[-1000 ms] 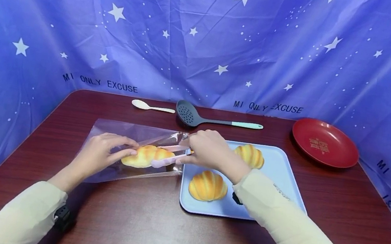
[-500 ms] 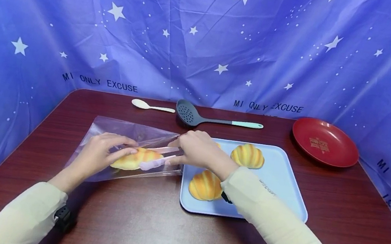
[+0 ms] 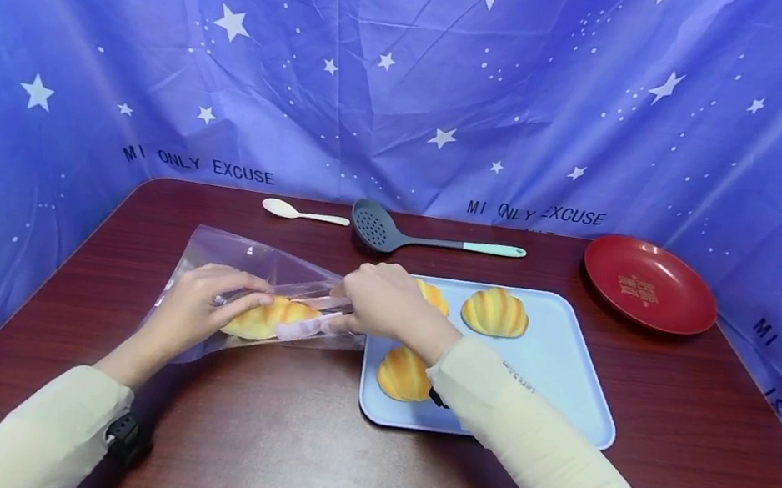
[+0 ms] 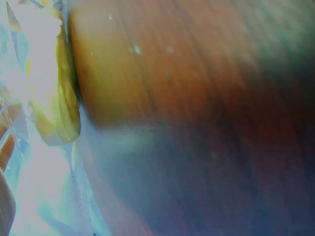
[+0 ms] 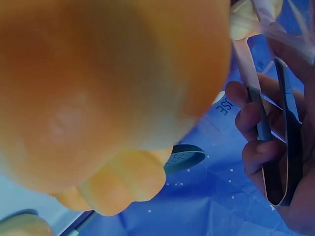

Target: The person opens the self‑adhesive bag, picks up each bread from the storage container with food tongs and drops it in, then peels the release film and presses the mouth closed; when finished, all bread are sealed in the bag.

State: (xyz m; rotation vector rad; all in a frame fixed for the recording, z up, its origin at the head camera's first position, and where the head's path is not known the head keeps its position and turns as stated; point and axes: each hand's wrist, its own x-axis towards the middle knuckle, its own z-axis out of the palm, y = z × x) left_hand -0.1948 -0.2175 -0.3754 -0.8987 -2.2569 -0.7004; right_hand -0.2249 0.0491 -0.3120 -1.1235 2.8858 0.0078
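Note:
In the head view a clear plastic bag (image 3: 246,250) lies on the left of the table with a yellow bread roll (image 3: 254,321) inside. My left hand (image 3: 196,299) lies over the bag, its thumb and fingers gripping the film at the roll. My right hand (image 3: 378,301) is at the bag's mouth, holding tongs (image 5: 290,142) with a metal bend and pale lilac tips (image 3: 303,327). The tips reach into the bag, beside the roll; whether they still squeeze it cannot be seen. The left wrist view is blurred, showing the roll (image 4: 66,108) at its left edge.
A pale blue tray (image 3: 554,370) holds several bread rolls, including one at the back (image 3: 495,312) and one in front (image 3: 404,374), partly behind the right arm. Along the back lie a white spoon (image 3: 282,209), a slotted skimmer (image 3: 376,229) and a red plate (image 3: 658,284).
The right hand has moved left with the tongs, and the roll has slid deeper into the bag. The bag's far left corner has risen slightly. The left hand has barely moved.

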